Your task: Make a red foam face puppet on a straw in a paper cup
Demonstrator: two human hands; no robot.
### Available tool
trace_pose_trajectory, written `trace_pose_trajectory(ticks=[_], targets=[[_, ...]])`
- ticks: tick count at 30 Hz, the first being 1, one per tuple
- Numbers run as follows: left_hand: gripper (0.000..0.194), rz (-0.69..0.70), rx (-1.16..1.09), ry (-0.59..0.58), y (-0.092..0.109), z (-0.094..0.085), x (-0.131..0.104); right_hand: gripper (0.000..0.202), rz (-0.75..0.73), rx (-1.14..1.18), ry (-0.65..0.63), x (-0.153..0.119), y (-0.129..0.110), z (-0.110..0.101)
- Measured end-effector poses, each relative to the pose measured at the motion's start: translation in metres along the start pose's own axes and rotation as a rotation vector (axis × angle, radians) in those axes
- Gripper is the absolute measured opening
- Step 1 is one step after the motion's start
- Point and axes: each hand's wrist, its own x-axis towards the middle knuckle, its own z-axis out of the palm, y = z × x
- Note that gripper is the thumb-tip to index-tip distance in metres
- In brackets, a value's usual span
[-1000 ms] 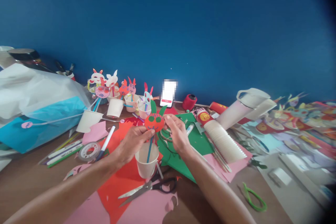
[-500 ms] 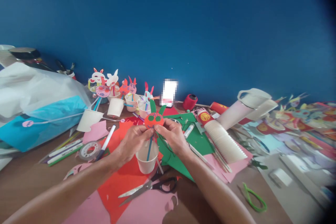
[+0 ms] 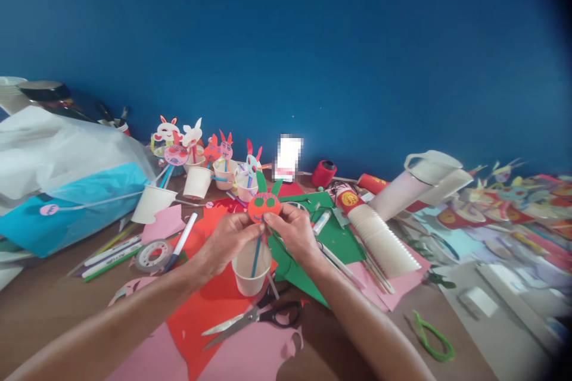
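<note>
An orange paper face [image 3: 264, 205] with green eyes and two green ears is pinched between my left hand [image 3: 229, 239] and my right hand [image 3: 295, 231], one at each side of its lower part. From the face a blue stick [image 3: 256, 259] runs down into a white paper cup [image 3: 250, 281], which stands on red paper [image 3: 201, 303]. Open scissors [image 3: 252, 317] lie just in front of the cup. Green paper [image 3: 324, 250] is spread beneath and beyond my right hand.
Finished paper faces on sticks stand in cups [image 3: 196, 183] at the back left. Tape [image 3: 153, 256] and markers lie left. Stacked cups [image 3: 382, 241], a pitcher [image 3: 402, 184] and a green pipe cleaner [image 3: 433, 338] are right. A lit phone [image 3: 287, 158] stands behind.
The orange face has shifted slightly to the right and tilted a little, with its stick. Both hands keep their hold.
</note>
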Motion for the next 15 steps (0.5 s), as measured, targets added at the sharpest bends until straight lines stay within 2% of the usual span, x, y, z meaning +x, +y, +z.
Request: trace_pose_trajectory(ticks=[8, 15], targets=[[0.025, -0.002, -0.109, 0.035, 0.0073, 0.0007, -0.0012, 0.016, -0.034, -0.057, 0.028, -0.0005, 0.0033, 0.0001], [0.014, 0.038, -0.072, 0.099, -0.0002, -0.0015, 0.0025, 0.018, 0.014, 0.046, -0.018, -0.0023, 0.0015, -0.0003]])
